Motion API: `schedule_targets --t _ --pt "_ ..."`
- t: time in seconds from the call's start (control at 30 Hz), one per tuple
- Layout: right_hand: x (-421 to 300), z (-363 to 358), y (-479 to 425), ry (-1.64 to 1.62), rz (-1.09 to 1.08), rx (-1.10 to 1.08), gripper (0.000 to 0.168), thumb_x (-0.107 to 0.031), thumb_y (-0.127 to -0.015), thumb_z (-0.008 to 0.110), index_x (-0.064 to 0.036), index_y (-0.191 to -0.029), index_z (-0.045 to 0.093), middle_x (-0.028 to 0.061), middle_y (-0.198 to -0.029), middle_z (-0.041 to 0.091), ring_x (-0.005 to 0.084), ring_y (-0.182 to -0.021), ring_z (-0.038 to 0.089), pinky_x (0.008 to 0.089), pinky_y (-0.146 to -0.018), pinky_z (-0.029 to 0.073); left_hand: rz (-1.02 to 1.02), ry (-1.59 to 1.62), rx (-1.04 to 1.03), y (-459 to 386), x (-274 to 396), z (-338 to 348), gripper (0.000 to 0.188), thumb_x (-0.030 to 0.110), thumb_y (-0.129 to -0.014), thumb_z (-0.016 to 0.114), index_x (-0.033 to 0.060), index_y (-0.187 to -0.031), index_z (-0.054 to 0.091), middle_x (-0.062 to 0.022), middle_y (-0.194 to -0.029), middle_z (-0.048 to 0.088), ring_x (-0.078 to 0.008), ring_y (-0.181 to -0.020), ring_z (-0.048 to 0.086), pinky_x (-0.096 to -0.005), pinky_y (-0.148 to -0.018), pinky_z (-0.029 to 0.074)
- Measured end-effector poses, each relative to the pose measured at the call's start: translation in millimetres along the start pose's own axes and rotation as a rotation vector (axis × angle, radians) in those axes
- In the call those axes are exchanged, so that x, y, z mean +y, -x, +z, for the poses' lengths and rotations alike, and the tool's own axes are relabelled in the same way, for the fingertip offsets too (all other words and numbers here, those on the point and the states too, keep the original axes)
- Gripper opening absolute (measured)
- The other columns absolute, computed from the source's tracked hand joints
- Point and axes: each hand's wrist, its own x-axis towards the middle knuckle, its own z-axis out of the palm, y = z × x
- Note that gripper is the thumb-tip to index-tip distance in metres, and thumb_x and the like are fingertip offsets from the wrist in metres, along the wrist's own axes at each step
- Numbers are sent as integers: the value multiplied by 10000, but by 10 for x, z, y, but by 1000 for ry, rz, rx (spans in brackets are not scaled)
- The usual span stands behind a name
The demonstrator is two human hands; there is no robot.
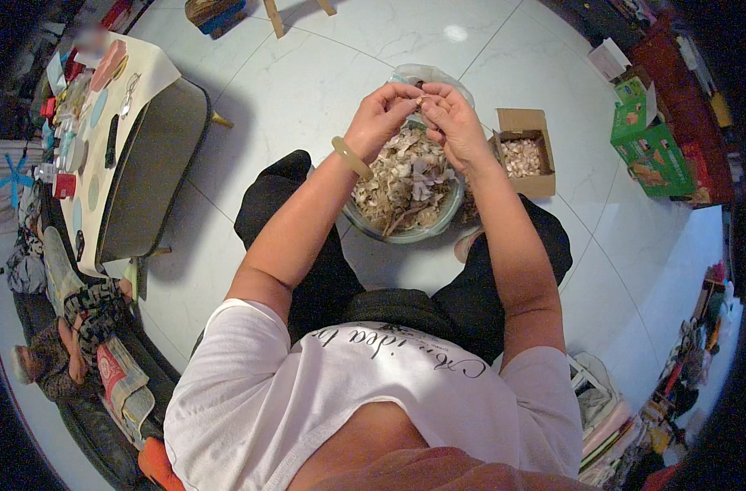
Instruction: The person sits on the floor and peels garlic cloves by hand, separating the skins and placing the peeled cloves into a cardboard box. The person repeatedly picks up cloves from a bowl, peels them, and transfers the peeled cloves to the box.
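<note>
My left hand (378,121), with a pale bangle (352,158) at its wrist, meets my right hand (457,126) over the far part of a round basin (379,235). Between the fingertips of both hands is a small brownish piece, apparently a garlic clove (420,103), mostly covered by the fingers. Dry papery garlic skins (403,184) heap up in the basin below. Behind the hands a translucent plastic bag (437,75) shows at the basin's far side. Right of my right hand stands an open cardboard box (532,186) holding many pale garlic cloves (521,158).
My knees flank the basin on a tiled floor (299,92). At left stands a table (158,178) with glasses, a remote and containers. Another person (60,362) is on the sofa at lower left. A green carton (652,147) stands at right; a wooden stool (274,18) is ahead.
</note>
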Motion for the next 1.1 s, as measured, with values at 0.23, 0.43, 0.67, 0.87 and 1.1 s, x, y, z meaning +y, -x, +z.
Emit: schedule_targets --t 0.23,0.43,0.67,0.87,1.1 --pt "64 -107 6 -110 224 -96 154 -177 -847 476 -47 -919 436 20 -736 471 35 -496 343 151 -366 255 97 -108 -42 -44 -72 -19 124 101 -780 567 26 -877 550 2 -740 569 -41 -634 486 -160 -546 370" --pt "-1 -88 43 -127 218 -136 155 -201 -839 495 -72 -914 455 10 -707 476 33 -494 351 146 -376 250 165 -52 -160 -9 -24 -16 103 169 -802 557 89 -843 507 60 -683 489 -7 -569 388 -143 -473 279" --pt "31 -131 45 -172 227 -71 132 -140 -820 474 -71 -931 457 23 -763 498 37 -515 373 138 -363 254 -121 126 12 3 29 -14 109 175 -839 446 81 -890 468 1 -679 461 -72 -546 383 -187 -500 326" --pt "99 -238 7 -93 212 -120 134 -104 -798 459 -66 -927 454 21 -774 506 34 -486 361 143 -336 228 -162 225 40 -34 -23 -51 147 103 -847 404 36 -974 433 -50 -814 535 -97 -617 462 -210 -558 398" --pt "62 -113 57 -21 174 -39 163 -238 -831 488 -83 -877 464 7 -694 468 56 -483 385 169 -354 260 249 -185 -64 -62 -135 -23 296 196 -876 402 27 -1117 366 -100 -1000 509 -153 -854 497 -266 -729 414"
